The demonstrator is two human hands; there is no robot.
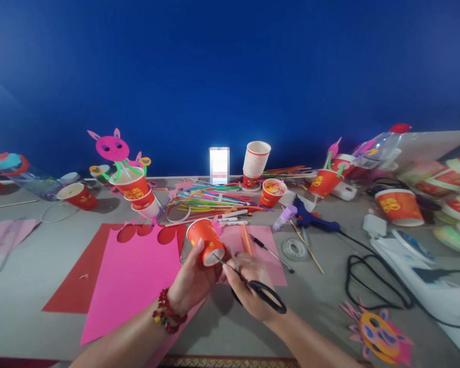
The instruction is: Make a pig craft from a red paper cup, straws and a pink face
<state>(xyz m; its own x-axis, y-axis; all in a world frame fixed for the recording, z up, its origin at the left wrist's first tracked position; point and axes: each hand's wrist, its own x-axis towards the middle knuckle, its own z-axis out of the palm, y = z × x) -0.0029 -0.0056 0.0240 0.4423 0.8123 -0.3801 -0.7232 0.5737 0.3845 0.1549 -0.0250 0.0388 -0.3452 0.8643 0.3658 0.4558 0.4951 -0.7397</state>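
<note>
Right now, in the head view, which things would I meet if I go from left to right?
Clear bottle with blue lid → pink face with ears → held red cup → black-handled scissors → blue glue gun → orange-and-pink face cutout.

back: I see a blue wall (230,76), a lit upright screen (219,166), contents blurred, left of a tall cup stack (256,161) | left: pink eared face (112,148) above a red cup (132,186) | right: blue glue gun (315,220), tape roll (287,250) beside a thin stick (312,254) | lower right: orange-and-pink paper face (379,335)
</note>
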